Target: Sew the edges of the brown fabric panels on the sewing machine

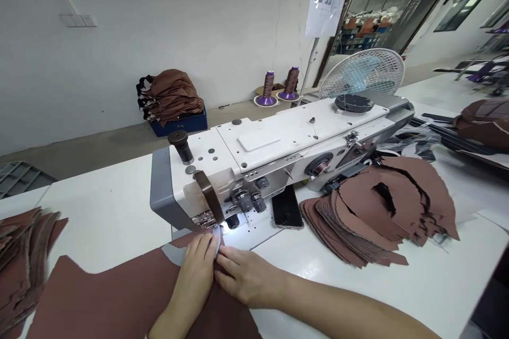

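Observation:
A large brown leather-like panel [115, 296] with a grey-blue underside patch [174, 254] lies on the table, its upper edge at the sewing machine [238, 153]. My left hand [196, 270] rests over this edge just below the needle area, its fingers close together and gripping the material. From the right, my right hand [248, 275] holds the same panel with bent fingers, almost touching the left. Between the fingertips runs a narrow grey-blue strip [217, 243] under the lit machine head. The needle tip and the undersides of my fingers are hidden.
To the right lie stacked brown cut pieces [377, 206] and a black phone [287, 207]. More brown pieces [27, 259] are piled at left. Thread cones [268, 87] and a fan [363, 74] stand behind the machine. A blue crate [181, 123] sits by the wall.

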`<act>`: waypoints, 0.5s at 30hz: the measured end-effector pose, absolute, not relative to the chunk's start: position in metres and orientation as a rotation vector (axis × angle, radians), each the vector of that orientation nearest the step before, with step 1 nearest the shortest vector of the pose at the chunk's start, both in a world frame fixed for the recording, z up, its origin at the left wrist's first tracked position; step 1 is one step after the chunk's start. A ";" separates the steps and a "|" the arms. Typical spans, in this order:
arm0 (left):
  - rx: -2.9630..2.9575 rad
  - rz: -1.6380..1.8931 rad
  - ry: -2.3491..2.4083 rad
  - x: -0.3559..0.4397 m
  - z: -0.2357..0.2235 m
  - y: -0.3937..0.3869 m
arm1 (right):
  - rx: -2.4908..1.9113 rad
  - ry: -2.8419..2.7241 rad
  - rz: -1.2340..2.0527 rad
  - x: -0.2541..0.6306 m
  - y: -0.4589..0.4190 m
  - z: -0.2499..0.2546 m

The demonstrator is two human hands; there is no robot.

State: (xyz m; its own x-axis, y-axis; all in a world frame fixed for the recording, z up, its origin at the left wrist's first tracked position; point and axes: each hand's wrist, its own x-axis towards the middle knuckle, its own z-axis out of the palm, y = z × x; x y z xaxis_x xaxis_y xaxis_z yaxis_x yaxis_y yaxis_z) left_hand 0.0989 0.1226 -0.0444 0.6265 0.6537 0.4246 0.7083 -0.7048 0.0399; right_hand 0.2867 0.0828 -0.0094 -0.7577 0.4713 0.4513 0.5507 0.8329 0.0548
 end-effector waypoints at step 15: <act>-2.782 -0.660 -1.105 0.097 -0.047 0.125 | -0.752 -2.599 -0.224 0.288 0.086 -0.009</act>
